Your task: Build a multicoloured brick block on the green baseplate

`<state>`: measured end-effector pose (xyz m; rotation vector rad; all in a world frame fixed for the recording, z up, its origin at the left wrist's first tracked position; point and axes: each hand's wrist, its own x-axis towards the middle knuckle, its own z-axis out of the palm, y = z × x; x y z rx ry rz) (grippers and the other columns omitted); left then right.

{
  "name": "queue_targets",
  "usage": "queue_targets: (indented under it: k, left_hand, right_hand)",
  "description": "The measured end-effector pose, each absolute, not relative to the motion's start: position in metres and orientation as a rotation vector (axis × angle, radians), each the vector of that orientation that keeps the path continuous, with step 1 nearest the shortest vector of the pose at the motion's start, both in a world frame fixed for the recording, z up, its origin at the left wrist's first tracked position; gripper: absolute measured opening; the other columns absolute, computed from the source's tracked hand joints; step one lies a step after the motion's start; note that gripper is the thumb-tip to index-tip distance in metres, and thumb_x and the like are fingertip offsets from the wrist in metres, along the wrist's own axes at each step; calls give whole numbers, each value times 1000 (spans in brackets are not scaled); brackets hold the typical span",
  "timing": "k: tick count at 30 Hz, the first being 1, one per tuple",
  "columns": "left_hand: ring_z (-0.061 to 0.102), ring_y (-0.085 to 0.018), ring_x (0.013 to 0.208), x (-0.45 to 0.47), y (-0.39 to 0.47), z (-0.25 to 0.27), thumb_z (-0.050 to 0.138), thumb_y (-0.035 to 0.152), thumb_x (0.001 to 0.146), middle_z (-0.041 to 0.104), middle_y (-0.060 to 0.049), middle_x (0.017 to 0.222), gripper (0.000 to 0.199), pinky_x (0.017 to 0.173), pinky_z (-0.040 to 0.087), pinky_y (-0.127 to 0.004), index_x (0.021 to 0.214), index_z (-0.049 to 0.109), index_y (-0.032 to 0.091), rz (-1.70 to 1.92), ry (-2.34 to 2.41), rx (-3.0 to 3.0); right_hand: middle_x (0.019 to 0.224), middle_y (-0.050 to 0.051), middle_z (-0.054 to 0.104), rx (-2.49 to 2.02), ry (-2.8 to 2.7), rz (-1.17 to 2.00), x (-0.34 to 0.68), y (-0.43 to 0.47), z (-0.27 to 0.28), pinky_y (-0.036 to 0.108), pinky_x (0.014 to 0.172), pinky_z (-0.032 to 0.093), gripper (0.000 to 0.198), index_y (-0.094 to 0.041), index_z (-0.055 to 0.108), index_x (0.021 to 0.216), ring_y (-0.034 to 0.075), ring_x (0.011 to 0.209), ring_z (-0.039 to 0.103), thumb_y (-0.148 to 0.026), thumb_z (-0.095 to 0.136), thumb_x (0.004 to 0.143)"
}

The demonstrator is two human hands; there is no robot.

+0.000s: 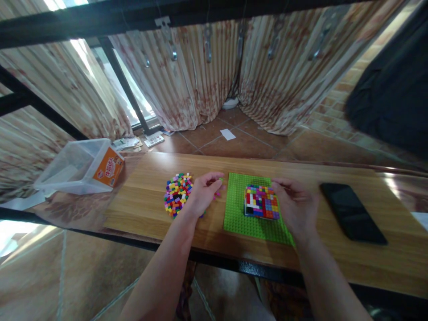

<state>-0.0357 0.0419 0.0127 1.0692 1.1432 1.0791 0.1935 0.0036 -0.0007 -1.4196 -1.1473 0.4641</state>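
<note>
A block of multicoloured toy bricks [262,203] stands on a green studded baseplate [234,218]. My left hand [202,191] is between the loose brick pile and the baseplate, thumb and forefinger pinched on what looks like a small light green toy brick [221,180]. Right of the built block, my right hand [297,205] hovers over the baseplate's edge with its fingers curled together. Whatever is between those fingertips is blurred and hidden. The pile of small loose bricks [177,194] lies left of my left hand, which partly covers it.
A black phone [352,213] lies on the wooden tabletop [137,200], right of my right hand. At the far left stands a clear plastic bin [73,169] with an orange label. A dark metal bar [187,15] with hanging clips crosses overhead. Curtains [200,80] hang beyond.
</note>
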Motion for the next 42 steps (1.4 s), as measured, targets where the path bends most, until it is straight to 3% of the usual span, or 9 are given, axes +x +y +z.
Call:
queue_targets:
  k: [6, 16, 20, 29, 36, 42]
  left_hand:
    - [71, -12, 76, -18, 29, 23, 76, 21, 80, 74, -5, 82, 19, 76, 51, -23, 97, 74, 14, 999, 798, 645]
    - [59, -4, 62, 13, 20, 16, 88, 19, 62, 68, 2, 70, 24, 63, 46, -16, 82, 75, 14, 1107, 723, 509]
    - [60, -6, 64, 19, 17, 16, 90, 23, 59, 69, 2, 72, 27, 66, 48, -19, 80, 76, 16, 1138, 728, 554]
    - [62, -11, 70, 23, 15, 11, 79, 26, 73, 72, -1, 80, 20, 74, 50, -26, 90, 75, 16, 1206, 843, 1053]
    - [59, -12, 66, 23, 14, 16, 72, 23, 78, 65, 0, 72, 11, 68, 48, -25, 85, 68, 15, 1179, 884, 1229]
    - [60, -12, 66, 20, 13, 17, 73, 28, 78, 65, 0, 72, 18, 70, 48, -26, 88, 67, 15, 1119, 802, 1138]
  right_hand:
    - [98, 4, 74, -1287, -1442, 386, 177, -5, 10, 40, 88, 53, 11, -25, 75, 92, 21, 94, 68, -32, 69, 85]
    - [94, 5, 73, -1331, -1594, 397, 163, -9, 14, 43, 86, 51, 15, -25, 73, 92, 22, 92, 66, -39, 70, 86]
    - [89, 4, 72, -1355, -1560, 415, 164, -9, 16, 41, 84, 50, 14, -25, 72, 84, 22, 88, 65, -38, 67, 87]
    - [86, 2, 72, -1302, -1465, 582, 169, -11, 17, 35, 79, 50, 14, -24, 73, 84, 19, 84, 64, -35, 65, 88]
    - [82, 3, 70, -1333, -1464, 717, 170, -12, 21, 33, 73, 50, 20, -22, 72, 80, 19, 79, 64, -39, 64, 87]
    - [82, 2, 71, -1256, -1420, 852, 173, -10, 20, 31, 72, 50, 20, -21, 74, 81, 18, 77, 65, -39, 65, 86]
